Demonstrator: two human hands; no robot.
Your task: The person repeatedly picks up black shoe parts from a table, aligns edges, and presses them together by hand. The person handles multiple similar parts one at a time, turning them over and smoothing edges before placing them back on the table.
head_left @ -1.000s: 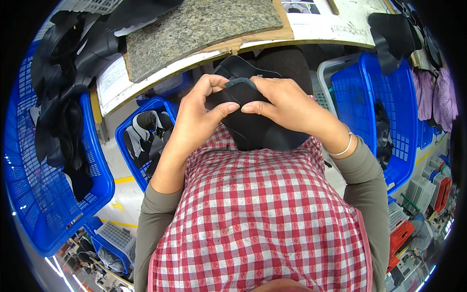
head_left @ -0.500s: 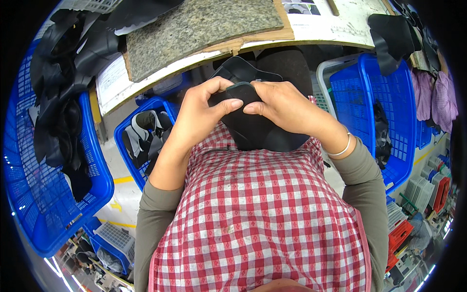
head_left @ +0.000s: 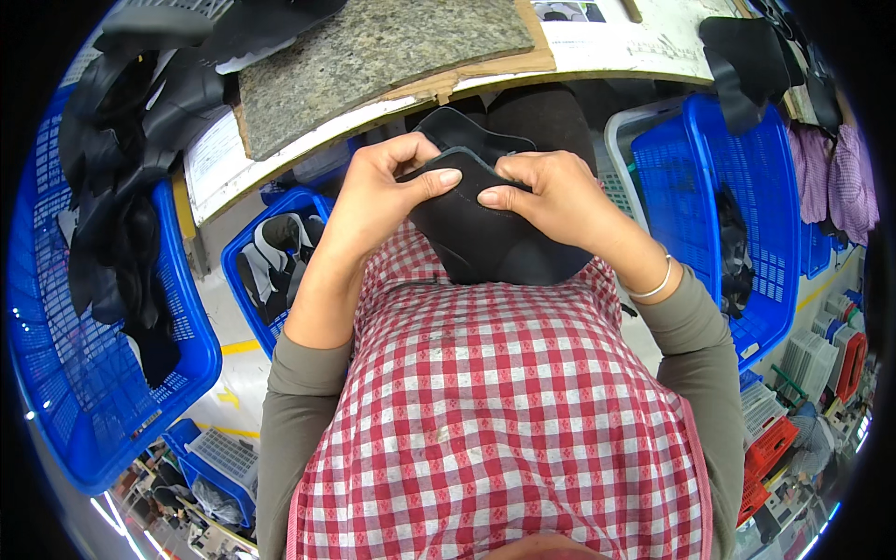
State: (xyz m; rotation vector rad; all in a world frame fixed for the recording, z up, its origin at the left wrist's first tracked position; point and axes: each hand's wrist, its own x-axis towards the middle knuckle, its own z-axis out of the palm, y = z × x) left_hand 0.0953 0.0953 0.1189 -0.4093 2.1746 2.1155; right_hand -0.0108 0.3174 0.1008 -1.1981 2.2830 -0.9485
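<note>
A black leather piece (head_left: 495, 233), stitched into an open shape like a shoe upper, is held above my lap, just short of the table edge. On its left side my left hand (head_left: 387, 182) pinches the top edge, thumb on the near face and fingers behind. My right hand (head_left: 546, 196) grips the same edge to the right in a like pinch. Between the two thumbs the rim rises to a blunt point. Behind it stands the far flap (head_left: 467, 131) of the same black material. The fingertips at the back are hidden.
Ahead is a worktable with a speckled stone slab (head_left: 383, 65) and a paper sheet. Blue baskets flank me: a large one (head_left: 191, 308) and a small one (head_left: 238, 266) at left, another (head_left: 761, 233) at right. Black pieces (head_left: 747, 61) hang over the table's right end.
Both hands have drawn slightly apart along the rim, the right one shifting rightward. The near face of the black piece now shows wider and flatter between the thumbs.
</note>
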